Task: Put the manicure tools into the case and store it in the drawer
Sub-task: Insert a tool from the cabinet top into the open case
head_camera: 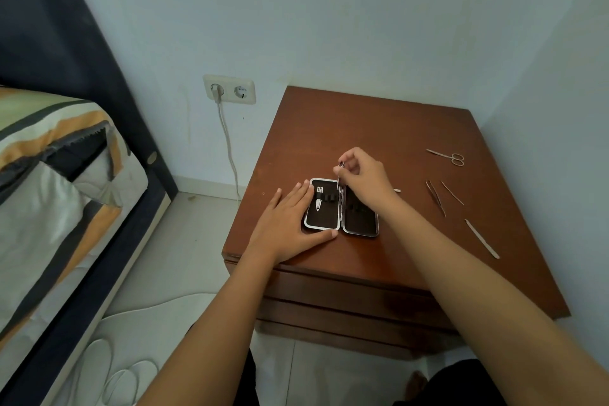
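The open case (pixel 341 208) lies on the desk (pixel 329 128) near its front edge, toward the left front corner. A nail clipper (pixel 319 199) sits in the case's left half. Toward the right edge lie the scissors (pixel 446 156) farthest back, then tweezers (pixel 435 197) just left of a thin pick (pixel 452 193), and a nail file (pixel 481 238) nearest the front. A bed (pixel 59 194) stands left of the desk.

No readable text in this view.

No words, brand names, numbers or signs can be made out on any surface. A small white mark shows inside the left half of the open case (pixel 323 204), but it may be part of a metal tool rather than a label; the view is too small and soft to tell.
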Motion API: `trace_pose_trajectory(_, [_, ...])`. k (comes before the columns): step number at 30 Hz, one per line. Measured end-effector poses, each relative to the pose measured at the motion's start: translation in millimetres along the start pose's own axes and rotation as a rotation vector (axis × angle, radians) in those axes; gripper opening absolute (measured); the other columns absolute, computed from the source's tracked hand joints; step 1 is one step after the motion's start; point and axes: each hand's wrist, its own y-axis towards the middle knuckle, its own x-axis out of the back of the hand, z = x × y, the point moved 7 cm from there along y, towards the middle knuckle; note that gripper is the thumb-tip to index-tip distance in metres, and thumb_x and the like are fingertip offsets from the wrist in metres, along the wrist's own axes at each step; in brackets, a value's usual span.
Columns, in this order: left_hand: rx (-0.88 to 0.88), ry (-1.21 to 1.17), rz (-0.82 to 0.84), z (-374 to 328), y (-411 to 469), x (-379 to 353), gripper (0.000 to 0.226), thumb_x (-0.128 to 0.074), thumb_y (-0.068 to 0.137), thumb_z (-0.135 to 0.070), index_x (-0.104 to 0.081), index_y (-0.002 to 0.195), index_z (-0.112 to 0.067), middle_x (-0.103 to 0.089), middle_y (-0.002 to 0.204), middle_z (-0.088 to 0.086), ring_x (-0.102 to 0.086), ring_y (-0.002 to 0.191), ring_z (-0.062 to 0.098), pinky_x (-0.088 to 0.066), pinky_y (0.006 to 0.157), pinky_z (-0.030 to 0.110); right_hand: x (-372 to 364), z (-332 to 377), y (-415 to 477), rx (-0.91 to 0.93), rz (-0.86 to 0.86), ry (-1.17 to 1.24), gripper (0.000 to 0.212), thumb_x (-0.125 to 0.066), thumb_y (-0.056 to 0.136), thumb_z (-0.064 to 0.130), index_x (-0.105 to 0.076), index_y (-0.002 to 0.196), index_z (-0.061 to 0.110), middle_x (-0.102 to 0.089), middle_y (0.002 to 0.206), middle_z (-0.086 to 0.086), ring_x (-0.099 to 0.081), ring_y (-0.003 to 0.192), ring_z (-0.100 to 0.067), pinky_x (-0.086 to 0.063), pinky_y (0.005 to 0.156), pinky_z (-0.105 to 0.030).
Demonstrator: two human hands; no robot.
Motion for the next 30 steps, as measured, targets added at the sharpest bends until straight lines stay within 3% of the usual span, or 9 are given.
trace_pose_trajectory(6, [0.007, 0.01, 0.001, -0.1, 0.6, 0.2, 0.099, -0.039, 0.076, -0.077, -0.007, 0.151, -0.02, -0.005, 0.159, -0.007, 0.0, 0.144, 0.003, 0.008, 0.115, 0.029, -1.3, 1.5, -1.2, -0.037, -0.029, 0.026, 0.009, -0.065, 0.083, 0.013, -0.058, 0.087, 0.015, -0.063, 0.081, -0.006, -0.065, 0.079, -0.028, -0.055, 0.077, -0.039])
trace_pose_trajectory(8, [0.005, 0.015, 0.0, -0.2, 0.6, 0.4, 0.098, -0.039, 0.077, -0.076, -0.007, 0.151, -0.02, -0.006, 0.159, -0.007, 0.0, 0.144, 0.003, 0.008, 0.115, 0.029, -2.8, 1.6, -2.1, -0.042, -0.03, 0.029, 0.01, -0.066, 0.082, 0.01, -0.059, 0.089, 0.011, -0.063, 0.081, -0.008, -0.065, 0.077, -0.024, -0.058, 0.077, -0.041])
trace_pose_trajectory(14, [0.009, 0.005, -0.002, -0.5, 0.3, 0.7, 0.098, -0.04, 0.077, -0.076, -0.007, 0.151, -0.02, -0.006, 0.159, -0.006, -0.001, 0.144, 0.003, 0.007, 0.115, 0.03, -5.6, 2.9, -1.8, -0.025, -0.033, -0.03, 0.013, -0.073, 0.076, 0.012, -0.062, 0.083, 0.009, -0.062, 0.071, -0.003, -0.066, 0.074, -0.026, -0.059, 0.074, -0.043])
trace_pose_trajectory(17, [0.009, 0.004, -0.003, -0.5, -0.2, 1.1, 0.099, -0.04, 0.076, -0.076, -0.007, 0.151, -0.02, -0.006, 0.159, -0.006, -0.001, 0.144, 0.004, 0.007, 0.116, 0.03, -6.1, 3.4, -0.4, -0.007, -0.037, -0.025, 0.018, -0.078, 0.072, 0.012, -0.063, 0.079, 0.004, -0.059, 0.066, -0.001, -0.062, 0.066, -0.021, -0.059, 0.069, -0.037])
trace_pose_trajectory(19, [0.008, 0.003, -0.007, -1.0, -0.3, 1.4, 0.099, -0.041, 0.076, -0.076, -0.007, 0.151, -0.021, -0.006, 0.159, -0.006, -0.001, 0.144, 0.004, 0.007, 0.115, 0.03, -4.7, 3.4, -0.3, 0.007, -0.044, -0.088, 0.019, -0.079, 0.071, 0.015, -0.064, 0.077, 0.005, -0.061, 0.069, -0.004, -0.057, 0.065, -0.015, -0.051, 0.063, -0.023])
trace_pose_trajectory(21, [0.011, 0.003, -0.006, -0.9, -0.4, 1.3, 0.099, -0.041, 0.076, -0.076, -0.008, 0.151, -0.021, -0.006, 0.159, -0.006, -0.001, 0.144, 0.003, 0.007, 0.115, 0.029, -5.5, -0.4, 0.3, -0.018, -0.01, -0.157, 0.02, -0.079, 0.071, 0.019, -0.064, 0.076, 0.006, -0.063, 0.073, -0.006, -0.057, 0.067, -0.015, -0.045, 0.061, -0.021])
trace_pose_trajectory(25, [0.022, 0.0, 0.0, -0.4, -0.1, 1.5, 0.099, -0.04, 0.076, -0.077, -0.008, 0.151, -0.02, -0.006, 0.159, -0.006, -0.002, 0.144, 0.004, 0.006, 0.116, 0.03, -12.1, -5.0, -0.5, -0.04, 0.106, -0.309, 0.019, -0.078, 0.071, 0.024, -0.064, 0.077, 0.013, -0.066, 0.089, -0.009, -0.061, 0.08, -0.021, -0.046, 0.071, -0.028])
trace_pose_trajectory(30, [0.032, -0.029, -0.034, 0.6, -0.6, 1.2, 0.1, -0.043, 0.074, -0.078, -0.013, 0.15, -0.02, -0.01, 0.158, -0.006, -0.005, 0.144, 0.003, 0.002, 0.117, 0.032, -18.6, 5.2, -16.4, 0.162, 0.155, -0.338, 0.018, -0.069, 0.081, 0.019, -0.069, 0.098, 0.011, -0.059, 0.103, -0.008, -0.058, 0.092, -0.02, -0.051, 0.086, -0.036])
